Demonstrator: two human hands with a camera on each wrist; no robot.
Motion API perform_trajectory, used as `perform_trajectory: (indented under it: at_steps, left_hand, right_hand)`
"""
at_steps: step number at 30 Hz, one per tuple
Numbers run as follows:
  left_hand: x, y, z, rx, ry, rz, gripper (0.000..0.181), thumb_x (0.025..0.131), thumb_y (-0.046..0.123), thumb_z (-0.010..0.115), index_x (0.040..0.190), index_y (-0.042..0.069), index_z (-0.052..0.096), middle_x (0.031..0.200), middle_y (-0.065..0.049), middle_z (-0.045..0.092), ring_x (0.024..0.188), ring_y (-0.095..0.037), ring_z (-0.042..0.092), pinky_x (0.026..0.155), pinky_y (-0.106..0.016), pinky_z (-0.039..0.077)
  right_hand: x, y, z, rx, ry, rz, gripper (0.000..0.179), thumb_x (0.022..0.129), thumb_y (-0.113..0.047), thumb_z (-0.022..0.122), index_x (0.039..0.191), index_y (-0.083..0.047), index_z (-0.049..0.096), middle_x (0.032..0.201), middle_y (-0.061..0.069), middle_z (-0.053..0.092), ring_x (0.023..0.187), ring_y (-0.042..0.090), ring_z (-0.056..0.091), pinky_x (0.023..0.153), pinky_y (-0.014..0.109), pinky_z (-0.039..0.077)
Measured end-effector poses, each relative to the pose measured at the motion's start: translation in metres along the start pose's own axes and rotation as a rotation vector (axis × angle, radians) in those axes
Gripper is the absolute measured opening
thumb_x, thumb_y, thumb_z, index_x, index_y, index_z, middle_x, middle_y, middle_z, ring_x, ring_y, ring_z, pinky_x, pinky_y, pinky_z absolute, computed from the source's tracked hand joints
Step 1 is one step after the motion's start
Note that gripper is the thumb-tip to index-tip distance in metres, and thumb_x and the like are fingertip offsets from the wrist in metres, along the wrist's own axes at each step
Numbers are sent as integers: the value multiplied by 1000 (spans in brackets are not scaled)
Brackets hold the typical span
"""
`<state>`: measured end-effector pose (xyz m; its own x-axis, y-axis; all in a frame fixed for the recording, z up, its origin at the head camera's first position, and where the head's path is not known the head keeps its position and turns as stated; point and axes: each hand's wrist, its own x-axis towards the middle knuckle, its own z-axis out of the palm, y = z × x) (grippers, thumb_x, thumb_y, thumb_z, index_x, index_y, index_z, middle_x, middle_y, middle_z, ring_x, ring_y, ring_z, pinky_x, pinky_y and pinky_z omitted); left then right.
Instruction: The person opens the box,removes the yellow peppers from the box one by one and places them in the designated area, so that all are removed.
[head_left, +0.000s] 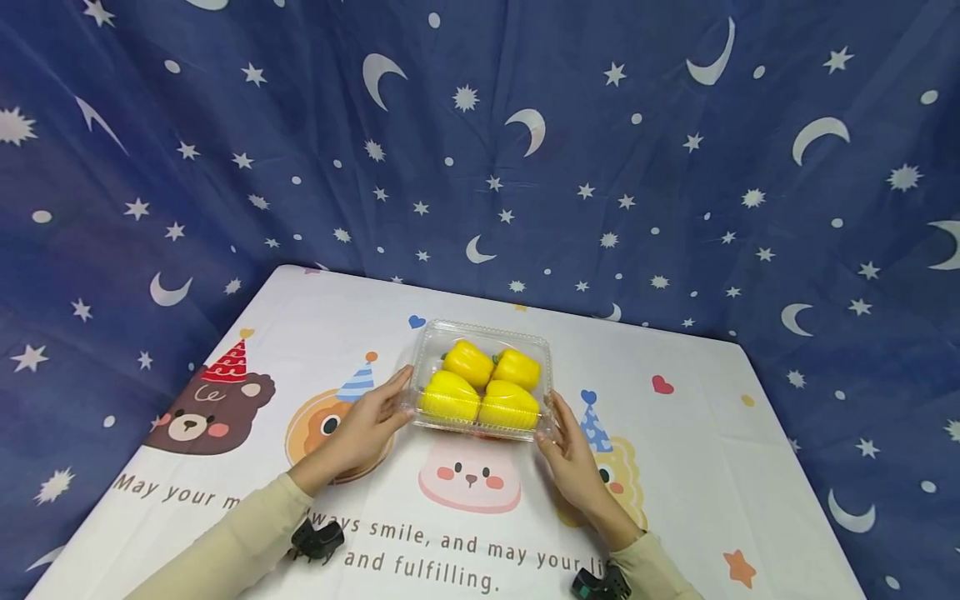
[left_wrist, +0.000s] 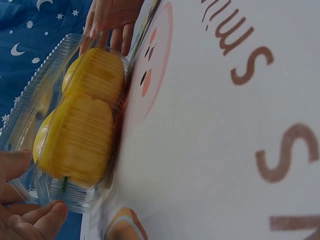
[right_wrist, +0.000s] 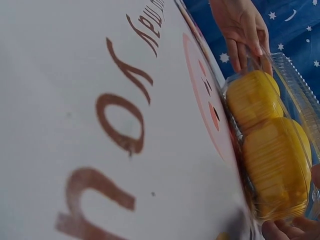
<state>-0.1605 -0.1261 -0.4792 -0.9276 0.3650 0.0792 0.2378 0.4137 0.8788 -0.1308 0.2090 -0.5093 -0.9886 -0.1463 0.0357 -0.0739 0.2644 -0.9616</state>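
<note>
A clear plastic clamshell container (head_left: 487, 329) with several yellow bell peppers (head_left: 468, 364) inside sits in the middle of the table, close over the tablecloth. My left hand (head_left: 367, 425) grips its left end, thumb at the near corner. At the right end, my right hand (head_left: 573, 458) holds the container between thumb and fingers. In the left wrist view, ribbed clear plastic covers the yellow peppers (left_wrist: 82, 135), and a green stem shows at the near end. The right wrist view has the right fingertips (right_wrist: 290, 230) at the container's lower edge.
A white tablecloth (head_left: 675, 475) printed with cartoon animals and brown lettering covers the table. Behind it hangs a dark blue curtain (head_left: 570, 167) with moons and stars. Black wrist devices (head_left: 318, 540) are worn at both sleeves.
</note>
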Motion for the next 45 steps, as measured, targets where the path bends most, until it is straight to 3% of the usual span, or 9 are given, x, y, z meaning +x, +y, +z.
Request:
perform_trajectory:
  at_steps: [4, 14, 21, 36, 45]
  left_hand:
    - [1, 0, -3, -8, -1, -2, 69, 102, 14, 60, 160, 4, 25, 168, -20, 21, 146, -39, 39, 110, -43, 45]
    - [4, -2, -6, -57, 0, -6, 68, 101, 12, 61, 159, 3, 27, 168, -20, 21, 146, -39, 41, 109, -42, 46]
    - [8, 0, -10, -90, 18, -14, 67, 100, 11, 63, 157, 0, 31, 166, -21, 24, 145, -38, 43, 110, -41, 45]
    - [17, 4, -22, -105, 83, 79, 60, 98, 10, 66, 150, -7, 41, 161, -26, 33, 141, -43, 47, 109, -43, 47]
    - [23, 11, -29, -98, 75, 92, 59, 100, 14, 63, 150, -8, 40, 160, -27, 34, 143, -42, 44, 110, -43, 46]
  right_hand:
    - [1, 2, 0, 29, -13, -32, 74, 103, -4, 51, 164, -18, 11, 171, 14, 13, 149, 36, 38, 107, 11, 40]
    - [1, 2, 2, 27, 0, -49, 77, 102, -2, 53, 162, -1, 5, 169, 23, 9, 149, 39, 33, 109, 16, 39]
    - [-1, 5, 1, 57, -8, -45, 77, 104, -8, 54, 162, -2, 5, 168, 25, 14, 148, 38, 35, 107, 16, 41]
    - [-1, 5, 1, 52, -7, -69, 73, 104, -4, 52, 160, 5, 7, 166, 27, 21, 148, 42, 34, 108, 13, 39]
    - [-1, 5, 1, 46, -9, -85, 75, 103, -5, 54, 159, 9, 7, 165, 29, 21, 149, 44, 30, 105, 7, 38]
